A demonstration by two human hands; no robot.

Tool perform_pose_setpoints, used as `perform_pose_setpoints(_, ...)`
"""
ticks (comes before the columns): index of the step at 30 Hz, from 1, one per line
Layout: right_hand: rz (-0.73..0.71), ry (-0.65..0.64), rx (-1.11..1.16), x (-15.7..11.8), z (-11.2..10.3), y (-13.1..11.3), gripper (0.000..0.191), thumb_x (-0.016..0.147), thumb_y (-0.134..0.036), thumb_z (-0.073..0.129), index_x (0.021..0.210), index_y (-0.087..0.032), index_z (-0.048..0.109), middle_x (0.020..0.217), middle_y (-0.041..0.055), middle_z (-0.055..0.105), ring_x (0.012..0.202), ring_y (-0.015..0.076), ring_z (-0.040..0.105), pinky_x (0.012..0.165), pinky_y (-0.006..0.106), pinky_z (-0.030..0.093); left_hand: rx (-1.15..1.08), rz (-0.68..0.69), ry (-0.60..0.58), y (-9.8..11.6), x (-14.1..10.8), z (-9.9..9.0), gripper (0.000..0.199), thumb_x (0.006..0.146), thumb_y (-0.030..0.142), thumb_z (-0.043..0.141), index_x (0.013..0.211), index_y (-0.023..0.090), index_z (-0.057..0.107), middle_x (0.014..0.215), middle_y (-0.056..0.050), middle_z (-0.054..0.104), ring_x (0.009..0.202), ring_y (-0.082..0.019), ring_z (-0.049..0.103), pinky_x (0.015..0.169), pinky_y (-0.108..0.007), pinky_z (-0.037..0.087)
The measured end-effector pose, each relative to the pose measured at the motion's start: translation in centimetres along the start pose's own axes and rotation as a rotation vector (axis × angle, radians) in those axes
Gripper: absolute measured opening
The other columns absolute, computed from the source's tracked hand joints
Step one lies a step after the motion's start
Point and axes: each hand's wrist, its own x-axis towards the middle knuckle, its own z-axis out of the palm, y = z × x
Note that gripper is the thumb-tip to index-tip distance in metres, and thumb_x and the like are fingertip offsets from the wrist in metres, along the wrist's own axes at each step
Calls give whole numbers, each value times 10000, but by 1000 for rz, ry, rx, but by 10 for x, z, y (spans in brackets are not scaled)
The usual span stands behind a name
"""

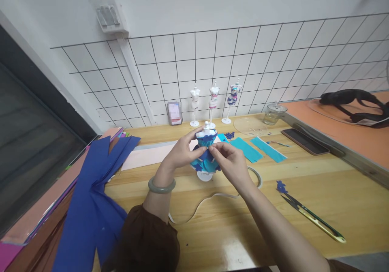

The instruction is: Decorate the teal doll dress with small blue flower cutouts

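A miniature dress form wears a small dress in dark blue and turquoise, with a layered skirt and dark blue cutouts near its hem. Its round white base is on the wooden table. My left hand wraps around the dress form from the left; its thumb presses the front of the waist and its other fingers are partly hidden behind. From the right, my right hand pinches the dress at the waist, thumb and forefinger close to the left thumb. Whatever small piece may be between those fingertips is hidden.
Behind stand three miniature dress forms. Scissors, turquoise strips, a phone and a glass jar lie rightward. Blue sheets cover the left. A thin pale ribbon curls in front.
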Motion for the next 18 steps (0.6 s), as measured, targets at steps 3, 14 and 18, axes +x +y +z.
perform_pose_setpoints(3, 8, 12, -14, 0, 0, -2, 283, 761, -443, 590, 736, -161, 614, 560, -18, 521, 463, 93, 451, 408, 212, 388, -7, -2, -9, 2, 0, 0, 546, 750, 212, 608, 1273, 212, 452, 1329, -74, 478, 1248, -233, 414, 1065, -388, 315)
perform_pose_setpoints(14, -38, 54, 22, 5, -2, 6, 215, 750, -389, 623, 785, -194, 537, 562, -54, 461, 460, 86, 431, 408, 210, 361, -46, -14, 0, 3, 1, 2, 601, 751, 223, 624, 1314, 230, 416, 1325, -68, 484, 1237, -226, 425, 1047, -371, 334)
perform_pose_setpoints(18, -56, 87, 7, 8, -2, 14, 236, 732, -393, 643, 819, -199, 539, 577, -51, 470, 484, 99, 453, 416, 219, 369, -82, -30, 11, 1, 1, 4, 609, 747, 255, 636, 1314, 214, 418, 1283, -82, 522, 1193, -232, 470, 1017, -369, 368)
